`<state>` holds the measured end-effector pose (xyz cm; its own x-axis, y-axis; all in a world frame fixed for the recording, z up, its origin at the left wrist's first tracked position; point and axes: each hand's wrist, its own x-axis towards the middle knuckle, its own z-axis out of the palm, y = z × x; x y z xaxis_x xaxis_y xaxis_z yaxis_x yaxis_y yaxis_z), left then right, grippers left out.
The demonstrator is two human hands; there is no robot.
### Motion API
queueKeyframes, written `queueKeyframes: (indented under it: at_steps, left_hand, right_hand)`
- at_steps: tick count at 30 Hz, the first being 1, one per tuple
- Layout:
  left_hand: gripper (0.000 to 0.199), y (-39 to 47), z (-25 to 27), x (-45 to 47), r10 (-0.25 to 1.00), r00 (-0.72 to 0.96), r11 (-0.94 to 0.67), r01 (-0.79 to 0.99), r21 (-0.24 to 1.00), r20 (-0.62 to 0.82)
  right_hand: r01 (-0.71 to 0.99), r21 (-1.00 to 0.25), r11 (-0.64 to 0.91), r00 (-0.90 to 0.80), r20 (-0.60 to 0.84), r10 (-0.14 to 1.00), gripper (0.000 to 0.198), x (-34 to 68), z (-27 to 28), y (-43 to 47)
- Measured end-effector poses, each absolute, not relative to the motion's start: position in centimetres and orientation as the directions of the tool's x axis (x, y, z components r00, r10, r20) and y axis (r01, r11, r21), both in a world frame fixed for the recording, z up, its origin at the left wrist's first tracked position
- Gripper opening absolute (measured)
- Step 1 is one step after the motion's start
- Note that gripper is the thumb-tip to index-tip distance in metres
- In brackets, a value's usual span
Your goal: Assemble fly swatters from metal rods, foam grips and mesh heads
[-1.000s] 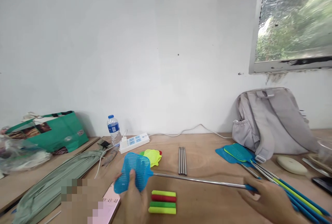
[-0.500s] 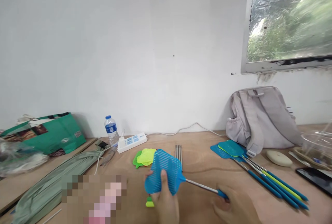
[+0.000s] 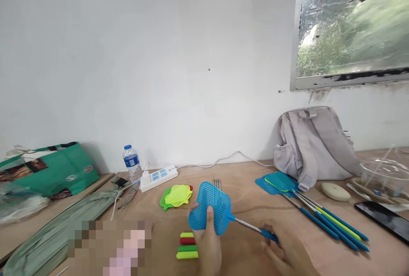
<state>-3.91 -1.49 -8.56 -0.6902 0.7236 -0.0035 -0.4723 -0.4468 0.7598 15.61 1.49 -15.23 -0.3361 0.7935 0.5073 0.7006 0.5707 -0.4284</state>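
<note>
head view: the left hand (image 3: 207,242) pinches the blue swatter (image 3: 211,208) by its mesh head, thumb on the face, low at 6 o'clock. the right hand (image 3: 287,254) is clenched on the blue grip at 5 o'clock, with only a short steel rod showing between the two hands. a judgement: the thin mesh could buckle or slip from the thumb if the hands push toward each other off line, and the rod could jam or nip skin. just at 7 o'clock of the head lie coloured grips (image 3: 187,246), easy to knock. the wooden surface (image 3: 246,199) carries finished swatters (image 3: 313,212) at 3 o'clock, a backpack (image 3: 316,144) behind them, loose green heads (image 3: 177,196), a power strip (image 3: 159,177), a bottle (image 3: 131,163). white wall, window at 1 o'clock.
</note>
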Motion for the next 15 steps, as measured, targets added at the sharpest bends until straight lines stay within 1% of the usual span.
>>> queueKeyframes:
  at_steps: [2, 5, 6, 8, 10, 12, 13, 15]
  left_hand:
    - [0.057, -1.4, -8.3, -5.5, 0.783, -0.621, -0.397, -0.463, 0.792, 0.029]
    - [0.052, -1.6, -8.1, -8.4, 0.852, -0.507, -0.358, -0.378, 0.854, 0.133]
    - [0.050, -1.6, -8.2, -9.3, 0.854, -0.491, -0.368, -0.341, 0.865, 0.170]
    - [0.046, -1.7, -8.2, -10.9, 0.821, -0.529, -0.402, -0.270, 0.875, 0.214]
    - [0.039, -1.9, -7.8, -11.6, 0.782, -0.588, -0.403, -0.220, 0.888, 0.209]
    - [0.036, -2.4, -6.5, -11.1, 0.798, -0.574, -0.371, -0.224, 0.901, 0.186]
    - [0.036, -2.9, -5.6, -10.5, 0.839, -0.516, -0.344, -0.259, 0.903, 0.171]
    - [0.035, -4.4, -3.9, -8.6, 0.940, -0.314, -0.241, -0.340, 0.909, 0.132]
  right_hand:
    - [0.687, -0.422, 0.592, -0.330, 0.544, 0.771, 0.026, 16.0, -15.3, 2.1]
    - [0.688, -0.419, 0.592, -0.328, 0.549, 0.769, 0.028, 16.9, -15.0, 3.3]
    - [0.690, -0.413, 0.594, -0.316, 0.567, 0.761, 0.029, 17.5, -14.8, 3.9]
    - [0.712, -0.384, 0.588, -0.262, 0.632, 0.730, 0.029, 19.5, -14.5, 5.3]
    - [0.775, -0.353, 0.524, -0.160, 0.693, 0.703, 0.031, 22.2, -14.5, 6.7]
    - [0.861, -0.318, 0.397, -0.072, 0.696, 0.715, 0.032, 25.3, -15.0, 7.9]
    - [0.896, -0.294, 0.333, -0.041, 0.692, 0.720, 0.032, 26.9, -15.3, 8.3]
    - [0.932, -0.238, 0.271, -0.048, 0.663, 0.747, 0.026, 29.5, -16.0, 8.9]
